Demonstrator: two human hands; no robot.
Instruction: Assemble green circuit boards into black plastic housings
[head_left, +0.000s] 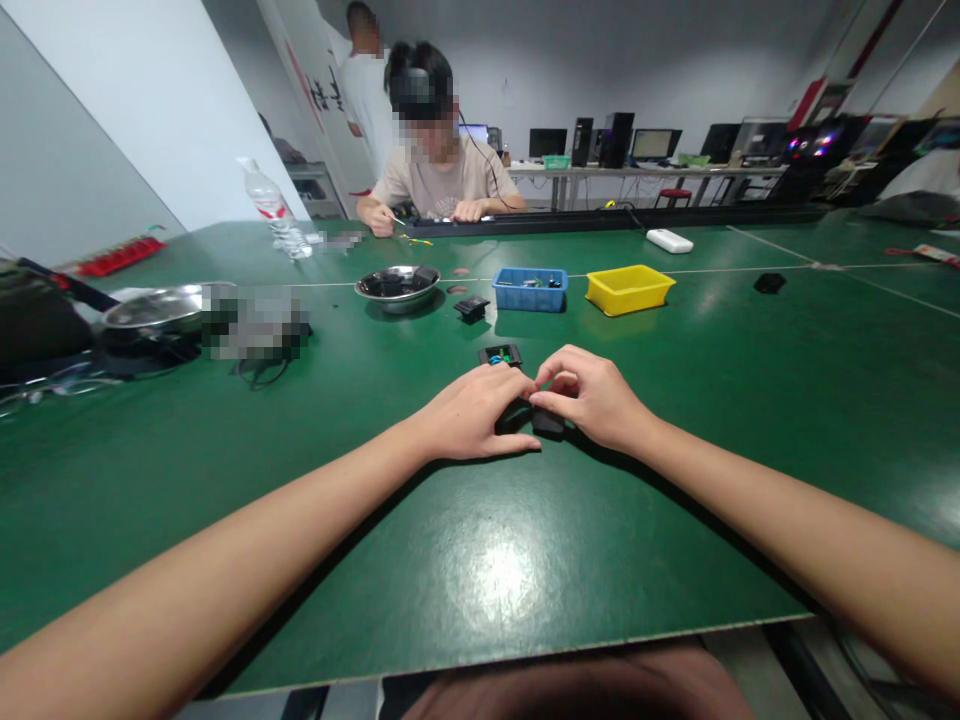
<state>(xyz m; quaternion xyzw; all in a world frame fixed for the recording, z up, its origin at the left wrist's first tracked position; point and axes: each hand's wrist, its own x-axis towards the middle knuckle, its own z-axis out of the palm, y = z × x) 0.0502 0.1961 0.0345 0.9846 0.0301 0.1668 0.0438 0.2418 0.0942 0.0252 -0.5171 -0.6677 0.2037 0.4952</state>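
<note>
Ideally, keep the black part (pixel 549 425) steady on the table (pixel 720 370) under the right hand (pixel 596 400), whose thumb and fingertips nearly meet, grip unclear; the left hand (pixel 476 412) holds thumb and fingers apart.

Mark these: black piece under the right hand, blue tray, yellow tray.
Black piece (pixel 549 426), head view: its near side.
Blue tray (pixel 529 299), head view: front wall.
Yellow tray (pixel 640 299), head view: front wall.

Tabletop (pixel 450 540) smooth, glossy; bowl (pixel 405 299) shiny metal; blue bin (pixel 529 300), yellow bin (pixel 637 299) plastic; black part (pixel 549 427) matt.
</note>
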